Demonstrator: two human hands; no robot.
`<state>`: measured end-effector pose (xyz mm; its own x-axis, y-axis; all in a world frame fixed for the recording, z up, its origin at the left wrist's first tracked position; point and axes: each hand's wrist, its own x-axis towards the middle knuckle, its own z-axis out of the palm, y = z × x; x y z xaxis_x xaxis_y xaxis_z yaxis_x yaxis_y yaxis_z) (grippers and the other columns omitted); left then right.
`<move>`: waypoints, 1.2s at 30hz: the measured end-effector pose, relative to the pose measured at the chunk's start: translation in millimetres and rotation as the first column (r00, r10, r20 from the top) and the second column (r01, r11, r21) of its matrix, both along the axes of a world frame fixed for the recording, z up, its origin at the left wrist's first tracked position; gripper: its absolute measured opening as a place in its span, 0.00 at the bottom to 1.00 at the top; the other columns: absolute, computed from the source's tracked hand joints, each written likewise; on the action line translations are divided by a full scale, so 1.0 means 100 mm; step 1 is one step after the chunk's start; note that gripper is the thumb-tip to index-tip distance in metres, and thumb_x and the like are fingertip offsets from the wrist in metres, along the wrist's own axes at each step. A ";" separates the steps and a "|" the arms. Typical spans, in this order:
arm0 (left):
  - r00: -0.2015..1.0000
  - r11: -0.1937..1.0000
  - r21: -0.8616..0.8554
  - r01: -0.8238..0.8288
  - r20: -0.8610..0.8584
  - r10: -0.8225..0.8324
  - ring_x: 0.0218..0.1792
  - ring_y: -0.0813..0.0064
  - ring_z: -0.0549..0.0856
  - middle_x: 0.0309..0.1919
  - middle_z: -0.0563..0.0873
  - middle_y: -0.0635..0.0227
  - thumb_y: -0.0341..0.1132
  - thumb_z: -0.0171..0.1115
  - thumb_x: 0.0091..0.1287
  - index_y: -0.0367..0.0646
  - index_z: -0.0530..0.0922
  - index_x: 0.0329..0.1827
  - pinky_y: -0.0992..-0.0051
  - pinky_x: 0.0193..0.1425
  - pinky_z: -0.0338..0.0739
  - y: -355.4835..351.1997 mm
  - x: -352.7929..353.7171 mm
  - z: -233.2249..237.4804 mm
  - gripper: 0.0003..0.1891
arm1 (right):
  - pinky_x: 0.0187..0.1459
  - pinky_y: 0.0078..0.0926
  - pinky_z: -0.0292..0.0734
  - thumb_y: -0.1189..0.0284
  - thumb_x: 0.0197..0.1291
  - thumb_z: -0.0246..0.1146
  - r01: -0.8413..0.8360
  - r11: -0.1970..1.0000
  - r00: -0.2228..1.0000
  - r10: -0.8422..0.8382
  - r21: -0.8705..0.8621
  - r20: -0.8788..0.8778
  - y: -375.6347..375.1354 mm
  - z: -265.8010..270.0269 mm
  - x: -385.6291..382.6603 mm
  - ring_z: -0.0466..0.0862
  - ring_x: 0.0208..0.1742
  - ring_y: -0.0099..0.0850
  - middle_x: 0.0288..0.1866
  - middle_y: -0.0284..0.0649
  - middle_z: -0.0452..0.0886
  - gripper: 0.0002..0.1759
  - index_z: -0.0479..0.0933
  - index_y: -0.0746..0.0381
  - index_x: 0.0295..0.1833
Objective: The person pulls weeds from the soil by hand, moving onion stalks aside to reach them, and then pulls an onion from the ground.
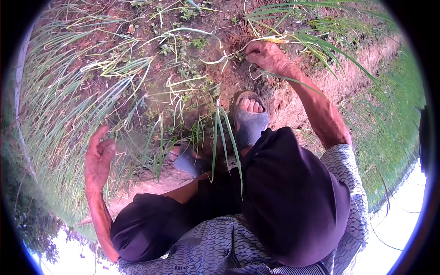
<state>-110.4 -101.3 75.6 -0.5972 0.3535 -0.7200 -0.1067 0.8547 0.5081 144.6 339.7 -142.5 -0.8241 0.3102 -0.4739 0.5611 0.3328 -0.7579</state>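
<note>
My right hand point(268, 56) is low over the soil at the upper right, its fingers pinched together. Whatever lies between the fingertips is hidden. A clump of green onion plants point(316, 40) with yellowing leaves spreads just beyond and beside that hand, and one long leaf crosses over my wrist. On the left, my left hand point(100, 156) hovers by the onion rows with loosely bent fingers apart and nothing in them. Small low weeds point(200, 43) grow in the reddish-brown soil point(220, 78) between the two hands.
My feet in dark sandals point(251, 124) stand among the plants, and my bent knees point(293, 197) fill the lower middle. Dense onion leaves point(68, 105) cover the left side. A dirt ridge point(362, 66) and a grassy strip point(389, 119) run along the right.
</note>
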 end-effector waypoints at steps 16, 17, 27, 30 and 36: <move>1.000 1.000 -0.006 -0.004 -0.012 0.004 0.57 0.71 0.82 0.70 0.73 0.64 0.23 0.63 0.68 0.43 0.70 0.72 0.71 0.62 0.79 0.08 0.01 0.06 0.28 | 0.38 0.34 0.81 0.68 0.65 0.67 0.089 0.994 0.993 -0.083 -0.067 0.084 -0.14 0.07 -0.37 0.85 0.36 0.32 0.42 0.43 0.84 0.12 0.80 0.61 0.50; 1.000 1.000 -0.018 -0.003 -0.014 0.003 0.57 0.71 0.82 0.69 0.73 0.64 0.22 0.63 0.68 0.43 0.70 0.72 0.71 0.62 0.79 0.05 0.02 0.04 0.28 | 0.35 0.30 0.79 0.63 0.68 0.66 0.176 0.984 0.984 -0.175 0.031 -0.021 -0.12 0.05 -0.37 0.82 0.34 0.24 0.41 0.40 0.83 0.13 0.80 0.60 0.51; 1.000 1.000 -0.020 -0.007 -0.013 0.007 0.56 0.71 0.82 0.68 0.74 0.64 0.22 0.63 0.68 0.42 0.70 0.72 0.70 0.61 0.79 0.12 0.01 0.09 0.28 | 0.47 0.53 0.79 0.78 0.58 0.56 0.121 0.780 0.992 -0.072 0.615 -0.104 -0.09 -0.21 -0.86 0.84 0.46 0.57 0.42 0.57 0.83 0.13 0.78 0.60 0.48; 0.999 0.999 -0.046 0.009 -0.039 -0.011 0.58 0.69 0.83 0.68 0.73 0.62 0.22 0.63 0.68 0.42 0.70 0.72 0.69 0.62 0.79 0.11 0.02 0.10 0.28 | 0.48 0.50 0.81 0.78 0.60 0.58 0.098 0.858 0.994 -0.113 0.505 -0.001 -0.06 -0.11 -0.91 0.85 0.47 0.54 0.43 0.55 0.84 0.11 0.79 0.61 0.48; 0.999 0.999 -0.047 -0.010 -0.050 0.008 0.58 0.66 0.83 0.69 0.73 0.60 0.23 0.63 0.68 0.41 0.71 0.72 0.67 0.62 0.79 0.07 0.03 0.09 0.27 | 0.52 0.42 0.81 0.77 0.62 0.63 0.236 0.936 0.945 -0.158 0.262 -0.288 -0.15 -0.28 -1.09 0.85 0.48 0.50 0.41 0.53 0.83 0.15 0.80 0.61 0.55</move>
